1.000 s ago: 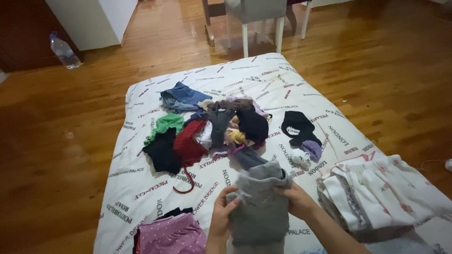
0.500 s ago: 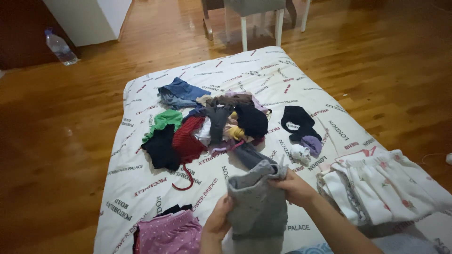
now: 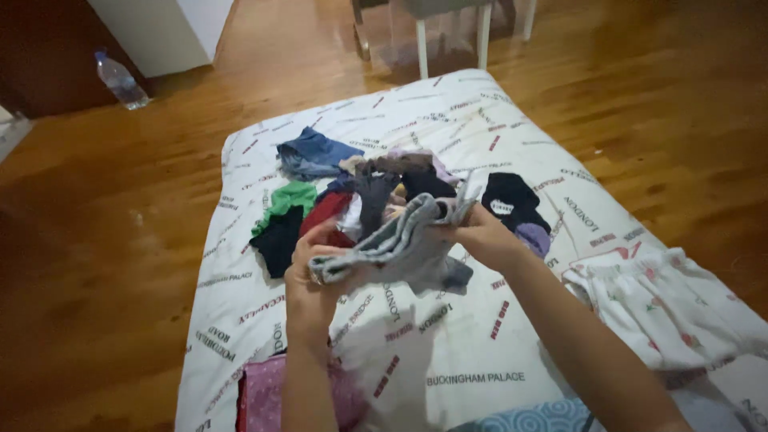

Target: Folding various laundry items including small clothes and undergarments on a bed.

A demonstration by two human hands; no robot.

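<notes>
Above the white printed sheet [image 3: 448,336], both hands held one grey garment [image 3: 404,244] up off the surface. Left hand [image 3: 312,268] was closed around the near end, fingers curled over a bunched edge, thumb side toward the camera. Right hand [image 3: 480,236] was pinched shut on the far end, fabric gathered into a fan at the fingertips. Garment hung between the two grips in a slack, half-rolled band, one loose corner drooping toward the sheet. Two-point hold looked like tension control: each end pinned so the middle could be stretched or turned without dropping.

Directly beyond the grey garment sat the mixed clothes pile [image 3: 368,192] on the sheet: red piece [image 3: 324,214], green piece [image 3: 288,198], black piece [image 3: 278,240], dark grey strip [image 3: 372,200]. Unsorted, overlapping, no order visible.

Farther from the garment, toward the sheet's far-left area, lay a crumpled blue denim item [image 3: 312,154], apart from the pile. Right of the garment, a black item with a light patch [image 3: 508,200] lay with a small lilac piece [image 3: 532,238] touching it.

Near-right of the garment, a white floral-print stack [image 3: 680,308] lay flat and squared, likely finished pieces kept clear of the pile. Near-left, a pink dotted fabric [image 3: 268,392] lay at the sheet's edge, partly behind the left forearm.

Off the sheet, well beyond the garment: plastic water bottle [image 3: 122,80] on the wooden floor [image 3: 104,240], white chair legs [image 3: 452,40] past the far edge.
</notes>
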